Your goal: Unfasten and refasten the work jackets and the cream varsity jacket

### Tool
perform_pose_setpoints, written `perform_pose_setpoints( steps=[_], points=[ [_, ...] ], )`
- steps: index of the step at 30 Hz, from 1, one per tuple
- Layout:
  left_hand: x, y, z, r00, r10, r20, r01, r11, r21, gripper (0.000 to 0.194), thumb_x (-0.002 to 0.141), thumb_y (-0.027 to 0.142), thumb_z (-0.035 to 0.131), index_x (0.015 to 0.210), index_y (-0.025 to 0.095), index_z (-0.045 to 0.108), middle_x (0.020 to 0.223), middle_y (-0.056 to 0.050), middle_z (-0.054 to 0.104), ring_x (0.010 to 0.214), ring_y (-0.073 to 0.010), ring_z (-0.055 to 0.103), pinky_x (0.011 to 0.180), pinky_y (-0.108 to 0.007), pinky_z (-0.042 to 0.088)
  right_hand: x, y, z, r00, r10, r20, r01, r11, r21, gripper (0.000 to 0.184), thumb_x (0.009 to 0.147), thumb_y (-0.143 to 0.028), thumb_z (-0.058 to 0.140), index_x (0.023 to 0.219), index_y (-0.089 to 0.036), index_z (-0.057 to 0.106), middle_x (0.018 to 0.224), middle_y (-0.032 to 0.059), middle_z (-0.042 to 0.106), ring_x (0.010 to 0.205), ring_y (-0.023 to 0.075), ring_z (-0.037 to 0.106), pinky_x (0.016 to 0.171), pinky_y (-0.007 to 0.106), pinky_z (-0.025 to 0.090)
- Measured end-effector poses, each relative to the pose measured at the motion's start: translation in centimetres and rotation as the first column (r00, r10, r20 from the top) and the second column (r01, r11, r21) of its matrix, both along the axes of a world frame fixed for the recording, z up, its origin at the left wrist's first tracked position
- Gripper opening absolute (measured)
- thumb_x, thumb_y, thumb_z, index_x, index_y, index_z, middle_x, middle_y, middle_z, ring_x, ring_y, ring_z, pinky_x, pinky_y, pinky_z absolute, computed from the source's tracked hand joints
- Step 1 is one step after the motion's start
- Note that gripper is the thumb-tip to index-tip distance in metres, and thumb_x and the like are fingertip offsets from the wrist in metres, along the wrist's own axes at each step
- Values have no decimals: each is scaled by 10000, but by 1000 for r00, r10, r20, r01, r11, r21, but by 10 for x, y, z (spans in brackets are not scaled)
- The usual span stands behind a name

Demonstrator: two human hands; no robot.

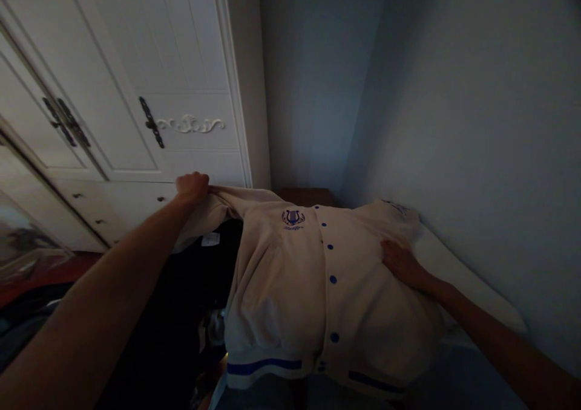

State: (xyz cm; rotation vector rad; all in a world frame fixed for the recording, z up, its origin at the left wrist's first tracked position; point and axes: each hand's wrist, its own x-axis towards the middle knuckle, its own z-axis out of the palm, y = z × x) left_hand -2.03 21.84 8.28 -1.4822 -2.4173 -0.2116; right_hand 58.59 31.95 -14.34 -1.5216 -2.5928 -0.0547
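Observation:
A cream varsity jacket (295,277) with blue snap buttons, a blue-striped hem and a blue emblem on the chest is spread out in front of me, its front closed. My left hand (193,186) is closed in a fist around the sleeve on the left, pulling it out sideways near the cabinet. Against the jacket's front on the right, below the shoulder, my right hand (402,265) lies with its fingers stretched out. The sleeve on the right (467,277) extends past my right wrist toward the wall.
A white wardrobe (190,65) with dark metal handles and drawers stands at the left. A grey-blue wall (476,126) rises close on the right. Behind the jacket is a brown box-like object (306,196). Dark items and a red surface (82,262) lie at lower left.

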Motion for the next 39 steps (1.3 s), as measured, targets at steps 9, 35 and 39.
perform_pose_setpoints(
  steps=[9,35,39],
  points=[
    [22,8,0,999,34,10,-35,995,95,649,1007,401,-7,1347,111,464,1197,-123,602,1076,-268,504,867,-459,325,8,9,-16,994,49,-95,-43,997,70,622,886,-463,313,1384,-142,501,1428,202,523,1343,373,472,1090,585,395],
    [146,-38,-145,674,-725,143,721,603,-342,666,967,606,331,1438,153,461,1500,-192,458,1394,-298,424,1136,-429,294,-111,-124,69,840,481,-250,-459,877,142,615,984,-561,359,1443,-172,489,1541,130,403,1429,292,367,1190,509,307],
    [151,-47,-133,716,-693,85,666,643,-378,571,969,551,373,1354,173,557,1394,-174,575,1281,-302,535,1074,-430,363,-126,-116,47,861,459,-219,-465,885,27,706,986,-614,281,1450,-122,486,1497,181,451,1398,325,415,1158,540,346]
  ],
)
